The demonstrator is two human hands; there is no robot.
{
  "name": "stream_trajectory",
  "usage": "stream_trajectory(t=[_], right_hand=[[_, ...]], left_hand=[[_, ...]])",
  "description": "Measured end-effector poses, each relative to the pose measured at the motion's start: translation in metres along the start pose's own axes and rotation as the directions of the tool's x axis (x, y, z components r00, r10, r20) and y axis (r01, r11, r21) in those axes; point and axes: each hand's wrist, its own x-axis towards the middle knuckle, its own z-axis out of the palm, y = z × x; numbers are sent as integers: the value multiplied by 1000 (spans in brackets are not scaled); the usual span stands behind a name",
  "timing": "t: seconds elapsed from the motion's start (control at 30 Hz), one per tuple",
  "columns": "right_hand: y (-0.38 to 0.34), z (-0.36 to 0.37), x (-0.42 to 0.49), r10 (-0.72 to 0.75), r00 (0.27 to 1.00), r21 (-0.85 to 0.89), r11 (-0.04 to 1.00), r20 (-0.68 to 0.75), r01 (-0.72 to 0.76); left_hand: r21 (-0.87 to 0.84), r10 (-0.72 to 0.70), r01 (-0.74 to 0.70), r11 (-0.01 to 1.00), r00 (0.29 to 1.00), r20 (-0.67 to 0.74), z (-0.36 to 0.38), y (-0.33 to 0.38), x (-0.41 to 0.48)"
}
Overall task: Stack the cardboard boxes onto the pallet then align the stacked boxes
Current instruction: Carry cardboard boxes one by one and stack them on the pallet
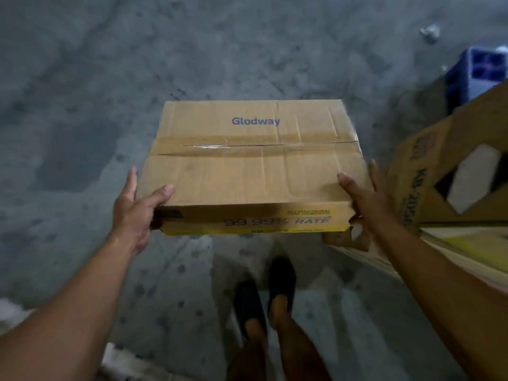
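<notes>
The taped brown cardboard box (255, 166) hangs just left of an open printed carton (439, 171). Left-hand grip (134, 213) and right-hand grip (368, 204) each clasp a near corner, thumbs on top, likely to hold it level.

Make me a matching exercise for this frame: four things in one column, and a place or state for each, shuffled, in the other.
Things
1. Glodway box
2. blue plastic object
3. box with cut-out side
4. pale crumpled scrap

Places or states
A. lying alone on the bare floor, far top right
B. carried off the floor between the left hand and the right hand
C. at the right edge, white filling showing through the hole
D. partly hidden behind another box

Pairs: 1-B, 2-D, 3-C, 4-A
</notes>
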Motion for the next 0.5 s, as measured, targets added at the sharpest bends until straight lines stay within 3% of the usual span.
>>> stream_trajectory(t=[0.2,0.5], right_hand=[[-84,-40,-112,-155,983,-38,987,96,159],[-177,-114,-218,-431,849,82,900,306,428]], left_hand=[[-46,32,-35,998,997,-67,-73,71,-141],[-189,296,-330,925,936,-190,-102,105,-338]])
